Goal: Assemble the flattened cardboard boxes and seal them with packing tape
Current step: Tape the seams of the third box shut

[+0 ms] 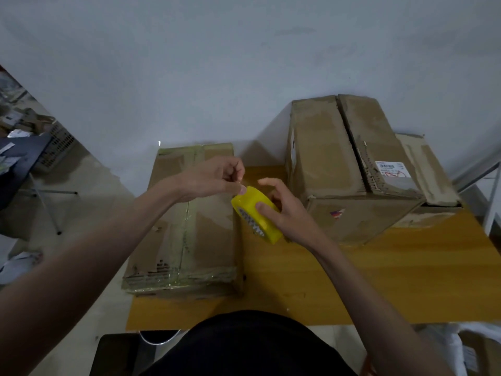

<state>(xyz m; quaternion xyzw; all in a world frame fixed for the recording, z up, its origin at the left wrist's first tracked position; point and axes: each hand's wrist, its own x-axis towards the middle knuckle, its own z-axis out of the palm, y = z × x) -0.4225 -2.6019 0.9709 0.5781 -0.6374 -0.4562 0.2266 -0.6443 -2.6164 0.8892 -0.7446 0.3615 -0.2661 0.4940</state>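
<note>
A yellowish roll of packing tape [254, 213] is held above the wooden table [352, 280], between two cardboard boxes. My right hand [282, 207] grips the roll from the right side. My left hand [214, 177] pinches at the roll's upper edge with its fingertips, where the tape end sits. The left box [187, 226] stands closed, with tape along its centre seam and across both ends. The larger box [349, 164] on the right has its top flaps folded shut, with an open gap along the seam.
A third cardboard piece [431, 172] lies behind the large box at the back right. The grey wall [217, 77] runs just behind the table. A dark table and a crate [57, 147] stand at the far left.
</note>
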